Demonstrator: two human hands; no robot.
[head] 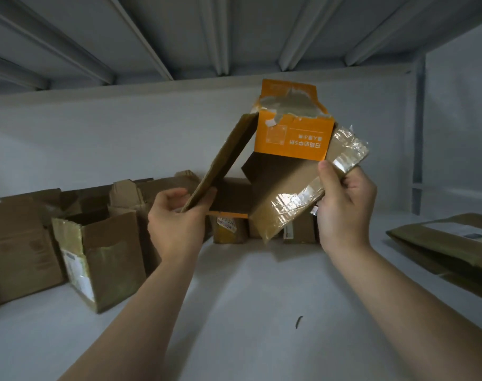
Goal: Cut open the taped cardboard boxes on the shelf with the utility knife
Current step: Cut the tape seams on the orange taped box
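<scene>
Cardboard box [285, 188] between left hand [176, 224] and right hand [344, 213] hides small boxes [230, 229].

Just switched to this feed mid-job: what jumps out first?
A box with an orange flap, held up at centre: the left hand grips its brown flap, the right hand its taped side. Opened boxes line the shelf at left; flat cardboard lies at right.

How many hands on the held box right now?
2. The left hand pinches the open brown flap at lower left; the right hand grips the tape-covered end of the box on the right.
</scene>
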